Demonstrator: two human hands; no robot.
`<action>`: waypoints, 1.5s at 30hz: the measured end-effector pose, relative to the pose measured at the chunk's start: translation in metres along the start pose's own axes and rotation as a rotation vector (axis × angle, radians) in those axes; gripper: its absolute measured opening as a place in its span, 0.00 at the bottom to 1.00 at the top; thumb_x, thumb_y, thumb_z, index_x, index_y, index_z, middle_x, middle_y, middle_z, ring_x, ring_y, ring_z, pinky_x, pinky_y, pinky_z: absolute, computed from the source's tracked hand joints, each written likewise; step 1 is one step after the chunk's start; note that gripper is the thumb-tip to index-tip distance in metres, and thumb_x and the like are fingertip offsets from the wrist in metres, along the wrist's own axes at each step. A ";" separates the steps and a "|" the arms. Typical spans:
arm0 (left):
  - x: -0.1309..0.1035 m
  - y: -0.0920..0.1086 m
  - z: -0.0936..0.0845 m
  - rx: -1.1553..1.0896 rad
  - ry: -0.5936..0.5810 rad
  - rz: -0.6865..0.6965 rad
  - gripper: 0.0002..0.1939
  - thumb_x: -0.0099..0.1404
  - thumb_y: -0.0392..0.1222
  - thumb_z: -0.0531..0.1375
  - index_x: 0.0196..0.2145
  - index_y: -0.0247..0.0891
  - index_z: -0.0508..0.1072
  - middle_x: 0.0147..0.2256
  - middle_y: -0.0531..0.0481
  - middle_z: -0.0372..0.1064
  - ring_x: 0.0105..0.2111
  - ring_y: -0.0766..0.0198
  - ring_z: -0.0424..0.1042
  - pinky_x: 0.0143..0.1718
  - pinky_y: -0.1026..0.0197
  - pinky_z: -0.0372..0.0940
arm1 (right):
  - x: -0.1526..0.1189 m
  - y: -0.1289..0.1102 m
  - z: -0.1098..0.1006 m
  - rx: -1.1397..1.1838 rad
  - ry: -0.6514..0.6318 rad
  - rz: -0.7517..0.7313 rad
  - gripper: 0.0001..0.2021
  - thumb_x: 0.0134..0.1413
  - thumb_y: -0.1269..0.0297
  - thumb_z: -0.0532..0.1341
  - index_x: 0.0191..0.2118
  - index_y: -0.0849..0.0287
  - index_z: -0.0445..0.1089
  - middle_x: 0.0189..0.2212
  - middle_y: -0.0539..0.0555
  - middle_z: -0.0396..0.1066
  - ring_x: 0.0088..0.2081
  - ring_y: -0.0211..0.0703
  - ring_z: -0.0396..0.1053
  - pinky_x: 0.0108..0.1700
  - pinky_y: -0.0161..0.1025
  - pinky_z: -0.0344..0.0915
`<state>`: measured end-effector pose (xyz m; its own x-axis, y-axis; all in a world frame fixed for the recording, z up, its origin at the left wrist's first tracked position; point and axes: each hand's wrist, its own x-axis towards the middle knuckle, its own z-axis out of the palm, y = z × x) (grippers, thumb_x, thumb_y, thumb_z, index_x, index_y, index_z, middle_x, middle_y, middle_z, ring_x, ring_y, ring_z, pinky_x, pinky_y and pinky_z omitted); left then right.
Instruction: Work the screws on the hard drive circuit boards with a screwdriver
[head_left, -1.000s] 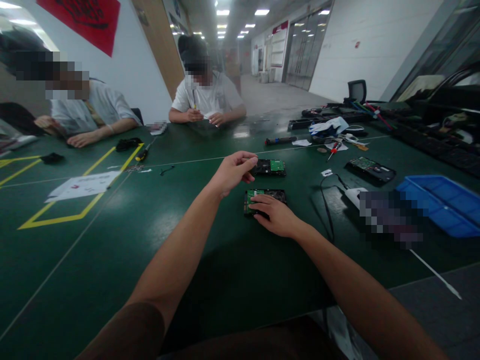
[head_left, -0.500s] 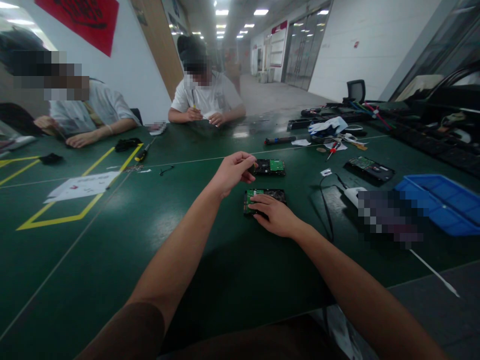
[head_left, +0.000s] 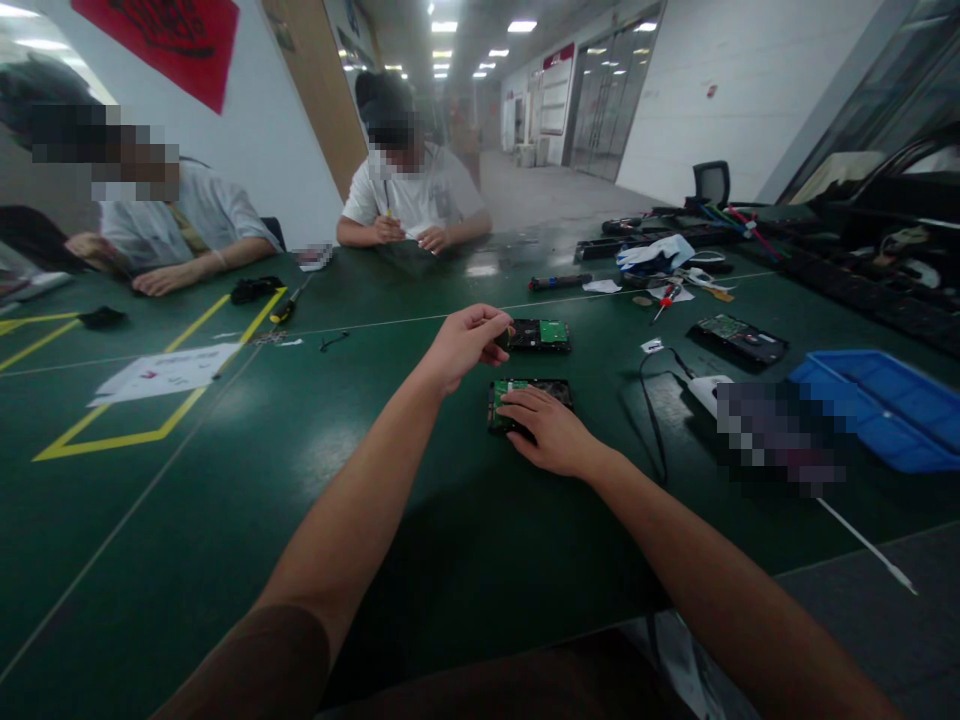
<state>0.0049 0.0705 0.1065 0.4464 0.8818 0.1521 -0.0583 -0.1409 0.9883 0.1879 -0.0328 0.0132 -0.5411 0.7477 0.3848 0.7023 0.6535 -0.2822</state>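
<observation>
A hard drive [head_left: 501,412] with a green circuit board lies on the green table in front of me. My right hand [head_left: 551,428] rests over its top, fingers stretched out and thumb toward the near edge. My left hand [head_left: 469,345] is raised beyond it, thumb and fingertips pinched together; whether something small sits between them I cannot make out. Just behind those fingertips is a second hard drive [head_left: 551,336], dark on its left and green on its right, partly hidden by the hand.
On the right are another drive [head_left: 739,340], a blue tray [head_left: 892,405] and a blurred device [head_left: 709,392] with a black strap. Farther back lie a red screwdriver [head_left: 666,300] and gloves [head_left: 656,253]. Two people sit across the table. A paper sheet [head_left: 161,372] lies left.
</observation>
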 end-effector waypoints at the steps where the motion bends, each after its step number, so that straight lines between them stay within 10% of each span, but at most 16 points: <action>1: 0.000 0.000 0.000 -0.001 -0.001 -0.001 0.09 0.70 0.46 0.64 0.38 0.37 0.74 0.40 0.45 0.78 0.25 0.70 0.75 0.26 0.67 0.69 | 0.000 0.000 0.000 -0.005 -0.002 0.003 0.21 0.64 0.67 0.63 0.62 0.57 0.71 0.62 0.61 0.71 0.64 0.55 0.67 0.72 0.62 0.55; 45: -0.002 0.006 0.002 -0.030 0.064 -0.019 0.08 0.70 0.39 0.62 0.43 0.36 0.79 0.33 0.49 0.74 0.24 0.70 0.75 0.25 0.68 0.69 | -0.001 0.001 0.002 -0.023 -0.009 0.029 0.21 0.67 0.66 0.62 0.64 0.57 0.71 0.64 0.62 0.69 0.66 0.57 0.65 0.70 0.60 0.60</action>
<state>0.0054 0.0671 0.1125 0.3895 0.9115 0.1325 -0.0772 -0.1110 0.9908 0.1885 -0.0327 0.0107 -0.5244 0.7674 0.3689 0.7282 0.6288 -0.2728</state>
